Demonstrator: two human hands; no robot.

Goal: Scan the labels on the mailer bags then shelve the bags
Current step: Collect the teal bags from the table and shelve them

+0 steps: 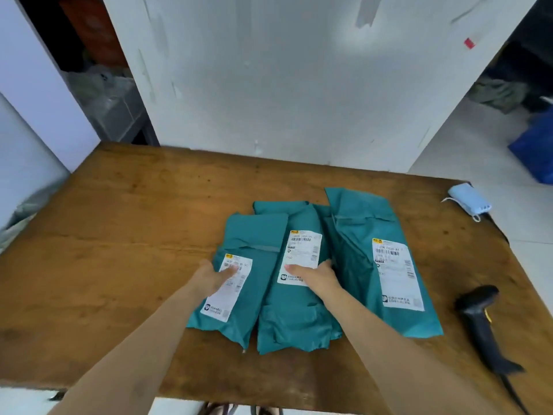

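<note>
Three teal mailer bags lie side by side on the wooden table (119,223), each with a white label facing up. My left hand (214,275) rests flat on the label of the left bag (254,235). My right hand (314,275) lies on the middle bag (293,319), its fingers over the lower part of that label. The right bag (359,223) is the largest and overlaps the middle one; neither hand touches it. A black barcode scanner (481,322) lies on the table to the right of the bags, apart from both hands.
A light blue power bank (469,200) with a white cable sits at the table's far right corner. A white panel (284,85) stands behind the table. A blue bin (535,145) is on the floor at right, and cluttered shelving (104,94) shows at back left.
</note>
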